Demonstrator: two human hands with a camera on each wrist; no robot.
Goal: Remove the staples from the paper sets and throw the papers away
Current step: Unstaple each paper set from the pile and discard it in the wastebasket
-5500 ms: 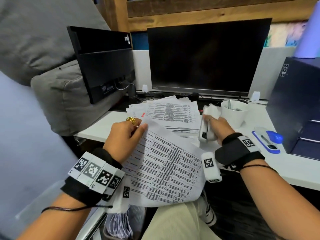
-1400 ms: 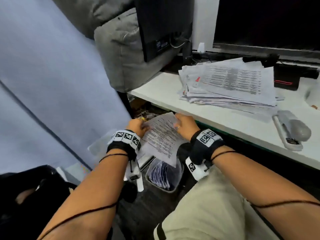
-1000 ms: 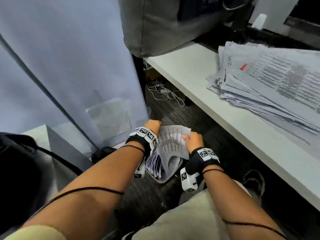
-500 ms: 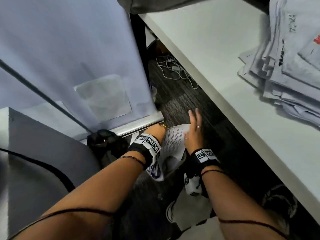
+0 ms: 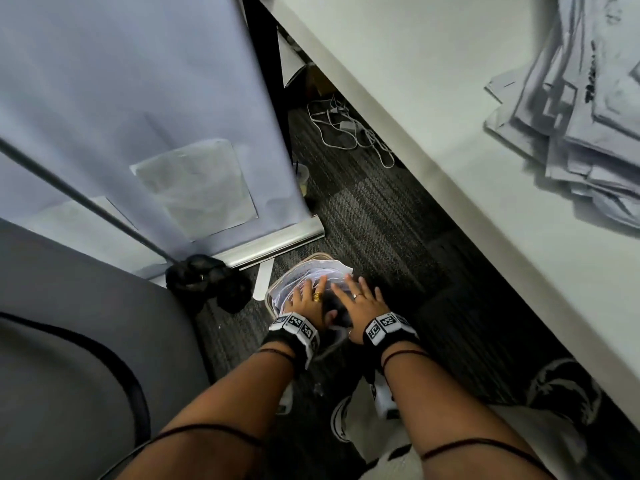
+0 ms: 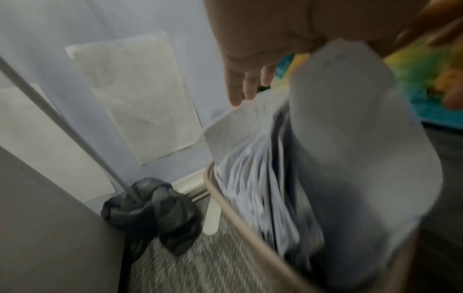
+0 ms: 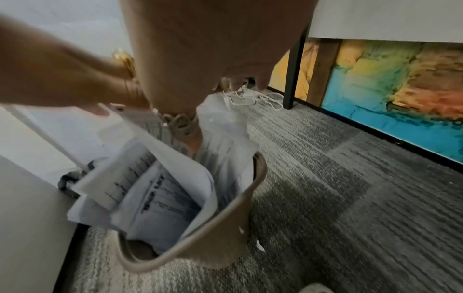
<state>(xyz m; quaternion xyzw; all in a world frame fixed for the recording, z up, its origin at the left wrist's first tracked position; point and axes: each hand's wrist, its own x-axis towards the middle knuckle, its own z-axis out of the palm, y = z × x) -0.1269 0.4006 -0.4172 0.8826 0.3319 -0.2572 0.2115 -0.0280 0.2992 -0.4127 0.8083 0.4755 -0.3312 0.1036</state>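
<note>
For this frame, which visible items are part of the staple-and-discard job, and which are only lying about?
Part of the job:
- printed white papers in the beige floor bin
- left hand and right hand, pressing them down
- stack of printed paper sets on the white desk

Lying about:
- white cables on the carpet
- crumpled black cloth
- grey-blue banner

Both forearms reach down and forward, side by side, each wrist wrapped in a black band with coded markers. The left hand lies palm-down with fingers straight and spread; the right hand lies flat beside it, fingers extended, a ring on each
</note>
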